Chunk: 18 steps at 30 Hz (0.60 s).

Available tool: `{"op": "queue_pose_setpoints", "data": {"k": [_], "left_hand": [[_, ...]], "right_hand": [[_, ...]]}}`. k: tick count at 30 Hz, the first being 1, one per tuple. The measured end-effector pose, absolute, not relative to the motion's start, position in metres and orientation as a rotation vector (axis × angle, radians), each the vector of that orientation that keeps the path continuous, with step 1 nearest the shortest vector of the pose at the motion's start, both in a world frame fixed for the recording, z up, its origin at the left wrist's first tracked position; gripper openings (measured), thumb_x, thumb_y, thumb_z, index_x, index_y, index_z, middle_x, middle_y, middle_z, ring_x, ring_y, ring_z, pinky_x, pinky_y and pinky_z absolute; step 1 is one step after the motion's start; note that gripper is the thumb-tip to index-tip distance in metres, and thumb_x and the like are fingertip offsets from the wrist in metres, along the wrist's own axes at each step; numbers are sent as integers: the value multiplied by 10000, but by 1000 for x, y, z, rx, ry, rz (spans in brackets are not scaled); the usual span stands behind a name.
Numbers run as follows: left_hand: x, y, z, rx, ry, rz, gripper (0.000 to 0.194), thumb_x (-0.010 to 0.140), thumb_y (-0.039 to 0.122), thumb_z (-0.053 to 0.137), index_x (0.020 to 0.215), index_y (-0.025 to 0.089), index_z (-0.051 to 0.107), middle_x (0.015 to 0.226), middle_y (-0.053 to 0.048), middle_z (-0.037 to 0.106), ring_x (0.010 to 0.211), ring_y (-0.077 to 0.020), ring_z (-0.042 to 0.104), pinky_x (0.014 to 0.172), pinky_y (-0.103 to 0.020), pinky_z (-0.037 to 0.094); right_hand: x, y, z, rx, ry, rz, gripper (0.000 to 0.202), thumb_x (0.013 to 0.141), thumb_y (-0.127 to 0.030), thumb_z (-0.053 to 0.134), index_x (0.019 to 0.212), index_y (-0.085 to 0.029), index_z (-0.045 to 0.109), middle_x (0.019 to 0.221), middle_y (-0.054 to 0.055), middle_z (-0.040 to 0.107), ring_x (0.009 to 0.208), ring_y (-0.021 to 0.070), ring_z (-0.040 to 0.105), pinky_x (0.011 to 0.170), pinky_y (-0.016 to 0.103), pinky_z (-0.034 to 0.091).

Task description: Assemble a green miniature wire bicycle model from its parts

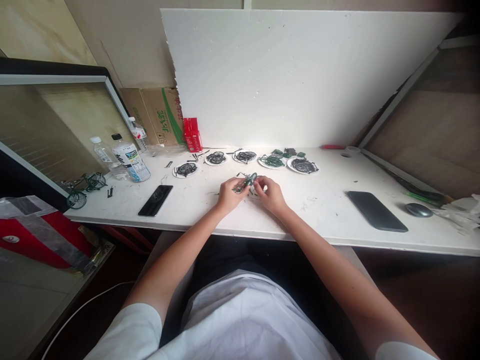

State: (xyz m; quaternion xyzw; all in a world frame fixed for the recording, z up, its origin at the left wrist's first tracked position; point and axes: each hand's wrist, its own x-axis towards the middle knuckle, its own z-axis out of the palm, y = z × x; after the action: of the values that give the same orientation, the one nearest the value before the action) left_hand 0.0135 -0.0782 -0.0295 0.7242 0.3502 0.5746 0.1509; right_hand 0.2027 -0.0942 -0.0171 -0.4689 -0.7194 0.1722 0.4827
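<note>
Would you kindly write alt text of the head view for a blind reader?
A person's bare left hand holds a small dark-green part over a white table, the bare right hand close beside it. Beyond lie five round white plates of small black and green parts; a black rectangular smartphone lies to the left.

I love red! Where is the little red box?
In the head view, the little red box is left of centre at the back of the table, by the cardboard box.
</note>
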Motion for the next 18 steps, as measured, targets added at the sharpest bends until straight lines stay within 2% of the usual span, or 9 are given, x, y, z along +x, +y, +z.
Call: {"op": "queue_pose_setpoints", "data": {"k": [6, 10, 15, 18], "left_hand": [[9, -82, -26, 2285, 1046, 1645, 191, 967, 261, 742, 1137, 211, 811, 988, -77, 782, 910, -194, 762, 831, -289, 602], [4, -86, -21, 2487, 1035, 1566, 255, 1000, 226, 689, 1230, 237, 797, 1065, -81, 791, 995, -201, 763, 904, -303, 594], [1, -90, -16, 2711, 1066, 1497, 321, 1028, 192, 619, 1295, 269, 781, 1108, -88, 806, 1012, -224, 767, 905, -352, 593], [2, -91, -14, 2762, 1090, 1458, 344, 1027, 161, 602, 1292, 289, 781, 1146, -94, 806, 1039, -229, 769, 902, -364, 590]], "right_hand": [[202, -97, -15, -1113, -1730, 496, 399, 1050, -611, 512, 998, -236, 639, 991, 101, 746, 834, 245, 655, 701, 360, 500], [202, -98, -13, -1045, -1671, 603, 526, 1050, -707, 446, 882, -236, 609, 900, 87, 716, 816, 240, 643, 724, 363, 505], [204, -96, -9, -1034, -1481, 858, 671, 993, -838, 361, 830, -232, 599, 844, 91, 678, 651, 213, 559, 556, 352, 450], [204, -96, -7, -1014, -1422, 930, 671, 956, -856, 445, 804, -224, 611, 813, 77, 664, 574, 178, 499, 514, 342, 421]]}}
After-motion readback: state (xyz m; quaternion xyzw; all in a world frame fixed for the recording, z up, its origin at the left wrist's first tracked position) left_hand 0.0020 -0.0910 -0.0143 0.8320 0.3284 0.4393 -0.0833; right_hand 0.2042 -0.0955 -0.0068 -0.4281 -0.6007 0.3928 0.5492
